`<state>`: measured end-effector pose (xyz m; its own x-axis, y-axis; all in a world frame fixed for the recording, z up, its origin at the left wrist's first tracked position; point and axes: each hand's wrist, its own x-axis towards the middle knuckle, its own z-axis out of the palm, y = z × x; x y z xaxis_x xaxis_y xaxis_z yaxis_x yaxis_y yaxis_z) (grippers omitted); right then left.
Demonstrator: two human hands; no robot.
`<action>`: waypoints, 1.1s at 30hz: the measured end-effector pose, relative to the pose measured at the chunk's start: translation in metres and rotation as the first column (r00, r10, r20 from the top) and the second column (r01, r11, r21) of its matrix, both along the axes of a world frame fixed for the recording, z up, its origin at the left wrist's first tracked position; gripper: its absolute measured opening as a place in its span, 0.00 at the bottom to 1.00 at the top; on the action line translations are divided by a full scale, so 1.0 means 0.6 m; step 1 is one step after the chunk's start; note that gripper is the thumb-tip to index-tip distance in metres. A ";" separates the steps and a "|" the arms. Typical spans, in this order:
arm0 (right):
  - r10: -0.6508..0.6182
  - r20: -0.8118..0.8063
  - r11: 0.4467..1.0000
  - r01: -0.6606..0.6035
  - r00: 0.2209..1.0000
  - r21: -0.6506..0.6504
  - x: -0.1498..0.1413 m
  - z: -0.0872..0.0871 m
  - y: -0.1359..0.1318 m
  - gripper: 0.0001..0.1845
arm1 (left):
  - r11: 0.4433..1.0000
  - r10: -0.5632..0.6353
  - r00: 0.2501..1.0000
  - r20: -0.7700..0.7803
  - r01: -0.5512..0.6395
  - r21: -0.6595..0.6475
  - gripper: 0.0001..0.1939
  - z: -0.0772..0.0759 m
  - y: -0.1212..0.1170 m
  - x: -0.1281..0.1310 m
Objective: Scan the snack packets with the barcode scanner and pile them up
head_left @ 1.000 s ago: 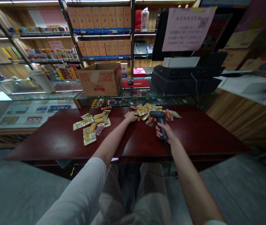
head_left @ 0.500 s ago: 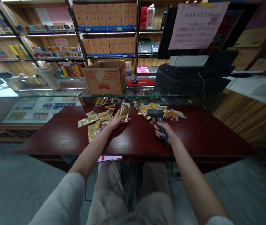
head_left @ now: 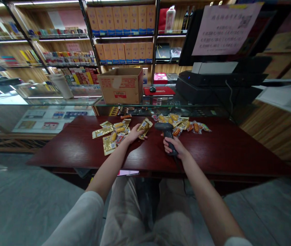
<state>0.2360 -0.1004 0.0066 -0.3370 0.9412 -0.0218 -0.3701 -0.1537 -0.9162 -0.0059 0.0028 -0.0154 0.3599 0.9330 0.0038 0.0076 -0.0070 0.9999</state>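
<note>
1. Now pinching a gold snack packet (head_left: 144, 127) in the left hand (head_left: 135, 134), tilted just above the red table (head_left: 212, 150).
2. Gripping the barcode scanner (head_left: 166, 134) with the right hand (head_left: 173, 146), aimed at the packet.
3. Lying either side: more packets (head_left: 111, 133).

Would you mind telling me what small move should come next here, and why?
Probably tilt the gold packet toward the scanner. The left hand holds it beside the scanner head, which the right hand grips, and the two are close but not clearly lined up.
</note>
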 end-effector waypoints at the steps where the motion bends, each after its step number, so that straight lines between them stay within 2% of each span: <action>1: 0.002 0.001 1.000 -0.002 1.000 0.005 0.001 0.000 -0.001 0.23 | 1.000 0.004 1.000 -0.017 -0.003 0.014 0.28 0.001 -0.001 0.000; 7: 0.003 -0.014 1.000 -0.003 1.000 0.016 0.000 0.003 -0.005 0.21 | 0.998 -0.011 0.998 -0.059 0.015 0.068 0.29 0.003 -0.005 0.003; 9: -0.013 -0.033 1.000 0.013 0.999 0.014 0.001 0.004 -0.006 0.21 | 0.986 0.043 0.989 -0.143 -0.019 0.166 0.29 0.009 -0.008 0.004; 11: -0.032 -0.061 0.999 0.033 0.998 0.016 0.003 0.005 -0.006 0.22 | 0.929 0.189 0.933 -0.306 -0.069 0.364 0.30 0.019 -0.016 0.003; 13: -0.046 -0.094 0.999 0.048 0.994 0.018 0.007 0.007 -0.005 0.20 | 0.823 0.406 0.780 -0.477 -0.086 0.561 0.33 0.033 -0.026 0.002; 15: -0.056 -0.119 0.998 0.059 0.991 0.021 0.014 0.011 -0.004 0.18 | 0.735 0.601 0.539 -0.590 -0.082 0.673 0.35 0.044 -0.037 -0.001; 16: -0.062 -0.127 0.998 0.065 0.990 0.024 0.019 0.013 -0.003 0.17 | 0.714 0.656 0.419 -0.628 -0.074 0.696 0.34 0.047 -0.040 -0.002; 18: -0.081 -0.132 0.996 0.086 0.988 0.032 0.032 0.018 -0.002 0.17 | 0.728 0.675 0.231 -0.701 -0.050 0.684 0.28 0.046 -0.044 -0.004; 20: -0.106 -0.124 0.993 0.111 0.987 0.038 0.050 0.024 -0.001 0.16 | 0.785 0.615 0.142 -0.776 -0.011 0.620 0.28 0.039 -0.042 -0.005; 22: -0.124 -0.094 0.991 0.129 0.988 0.040 0.070 0.028 0.000 0.17 | 0.829 0.543 0.139 -0.828 0.067 0.555 0.34 0.030 -0.036 -0.006; 25: -0.136 -0.037 0.990 0.137 0.990 0.034 0.103 0.031 0.002 0.19 | 0.865 0.459 0.154 -0.875 0.149 0.480 0.34 0.023 -0.027 -0.014; 29: -0.176 -0.015 0.984 0.176 0.984 0.009 0.143 0.025 0.006 0.20 | 0.931 0.357 0.063 -0.932 0.062 0.361 0.33 0.035 -0.016 -0.036; 31: -0.200 -0.034 0.980 0.200 0.979 -0.012 0.157 0.019 0.008 0.19 | 0.920 0.390 0.031 -0.920 0.023 0.391 0.33 0.047 -0.010 -0.038; 33: -0.218 -0.052 0.976 0.217 0.974 -0.033 0.166 0.013 0.011 0.20 | 0.875 0.480 0.036 -0.876 0.041 0.482 0.31 0.061 -0.002 -0.020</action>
